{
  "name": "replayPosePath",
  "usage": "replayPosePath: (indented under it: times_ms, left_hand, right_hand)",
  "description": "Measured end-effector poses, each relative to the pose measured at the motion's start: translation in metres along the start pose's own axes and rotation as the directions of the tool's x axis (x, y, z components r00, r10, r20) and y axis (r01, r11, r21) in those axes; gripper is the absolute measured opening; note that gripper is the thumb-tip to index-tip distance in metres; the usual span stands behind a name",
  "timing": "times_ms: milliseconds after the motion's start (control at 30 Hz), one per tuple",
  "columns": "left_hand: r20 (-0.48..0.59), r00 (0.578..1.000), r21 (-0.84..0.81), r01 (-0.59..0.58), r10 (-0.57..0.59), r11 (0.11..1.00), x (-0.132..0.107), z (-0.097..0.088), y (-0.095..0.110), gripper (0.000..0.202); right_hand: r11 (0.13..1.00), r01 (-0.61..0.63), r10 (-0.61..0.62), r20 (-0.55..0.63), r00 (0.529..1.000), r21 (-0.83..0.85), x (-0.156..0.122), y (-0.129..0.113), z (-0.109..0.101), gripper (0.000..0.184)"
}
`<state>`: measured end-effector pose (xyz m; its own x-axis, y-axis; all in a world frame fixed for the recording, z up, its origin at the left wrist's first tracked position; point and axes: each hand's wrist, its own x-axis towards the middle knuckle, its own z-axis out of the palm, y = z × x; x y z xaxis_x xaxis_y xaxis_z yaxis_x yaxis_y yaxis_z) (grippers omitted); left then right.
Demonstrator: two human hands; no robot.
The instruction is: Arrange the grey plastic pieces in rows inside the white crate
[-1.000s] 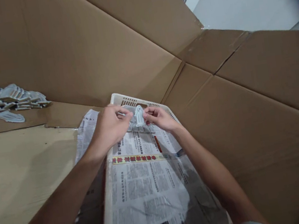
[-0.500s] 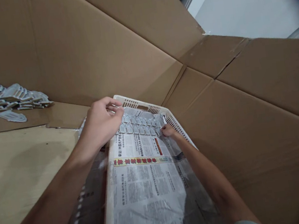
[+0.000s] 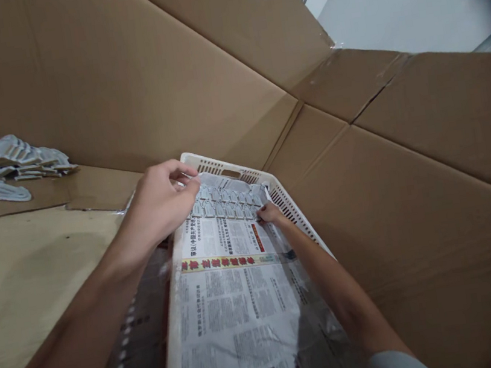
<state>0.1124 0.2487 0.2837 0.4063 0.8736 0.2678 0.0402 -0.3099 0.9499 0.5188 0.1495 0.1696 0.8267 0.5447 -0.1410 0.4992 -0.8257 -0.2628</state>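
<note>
Two rows of small flat grey-white pieces (image 3: 225, 210) lie side by side on printed newspaper (image 3: 225, 302), near the far end of a white plastic basket (image 3: 205, 158). My right hand (image 3: 270, 213) is at the right end of the nearer row, its fingertips closed on the edge of a piece there. Over the far left corner of the newspaper is my left hand (image 3: 167, 196), with thumb and fingers drawn together in a pinch. It covers the left ends of the rows, and what lies between its fingertips, if anything, is too small to make out.
Tall cardboard walls (image 3: 176, 78) stand behind and to the right of the basket. At left, a stacked pile of similar whitish pieces (image 3: 8, 157) sits on a cardboard strip, with one loose piece (image 3: 3, 192) before it. A pale wooden surface (image 3: 33, 268) extends left of the basket.
The whole view has shifted slightly, so the pile and basket appear farther left. My right hand stays at the row's end and has barely moved; my left hand keeps its pinched shape.
</note>
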Motion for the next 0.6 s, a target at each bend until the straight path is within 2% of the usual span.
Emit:
replayPosePath:
  times_ms: [267,400,600]
  left_hand:
    - [0.019,1.000,-0.024,0.005,-0.004,1.000,-0.001,-0.002,0.003,0.017]
    - [0.020,1.000,-0.027,-0.012,0.012,1.000,-0.001,-0.001,0.001,0.014]
    - [0.003,0.997,-0.065,-0.074,0.074,0.995,-0.002,0.000,-0.003,0.011]
  right_hand:
    - [1.000,0.003,-0.004,-0.073,0.997,-0.020,-0.008,-0.007,-0.003,0.028]
    - [0.999,0.012,-0.016,-0.103,0.995,-0.040,-0.015,-0.007,-0.006,0.022]
    - [0.988,0.111,-0.125,-0.136,0.983,-0.110,-0.041,-0.015,-0.019,0.021]
